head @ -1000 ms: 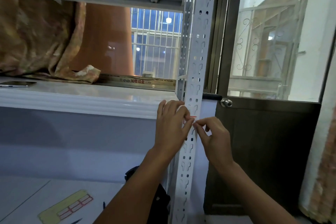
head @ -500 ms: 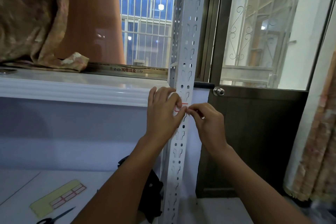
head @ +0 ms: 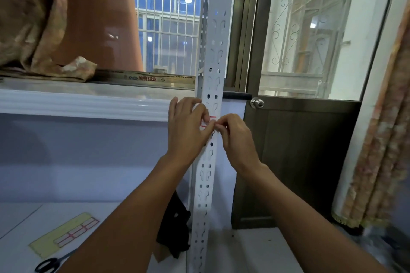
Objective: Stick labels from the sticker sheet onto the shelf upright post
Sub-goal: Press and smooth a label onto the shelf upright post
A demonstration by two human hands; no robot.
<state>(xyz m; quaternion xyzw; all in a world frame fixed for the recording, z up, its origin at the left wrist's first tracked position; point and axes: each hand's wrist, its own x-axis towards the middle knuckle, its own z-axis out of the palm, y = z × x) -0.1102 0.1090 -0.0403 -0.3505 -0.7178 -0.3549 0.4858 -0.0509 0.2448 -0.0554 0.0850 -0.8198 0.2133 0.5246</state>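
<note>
Both hands meet at the front face of the white perforated shelf upright post point(head: 210, 86), just below the level of the white shelf ledge point(head: 84, 104). A small white label point(head: 209, 121) with a red border lies against the post there, mostly covered by fingers, so how flat it sits cannot be told. The left hand point(head: 188, 131) has its fingers curled against the label's left part, and the right hand point(head: 233, 135) pinches its right edge between thumb and forefinger; both are grasping or pressing the label, neither one free. The step in hand looks like seating this label. To do it well, the label should be squared to the post's edges first, then rubbed down from one side to the other so no bubble forms. Firm pressure belongs on the solid metal between the keyhole slots, since paper spanning a hole will dimple or tear. The sticker sheet point(head: 64, 235), yellow with red-edged labels left on it, lies on the tabletop point(head: 20, 224) toward its near left corner, with black scissors point(head: 50, 265) just beside it at the near edge, ready for the next label
</note>
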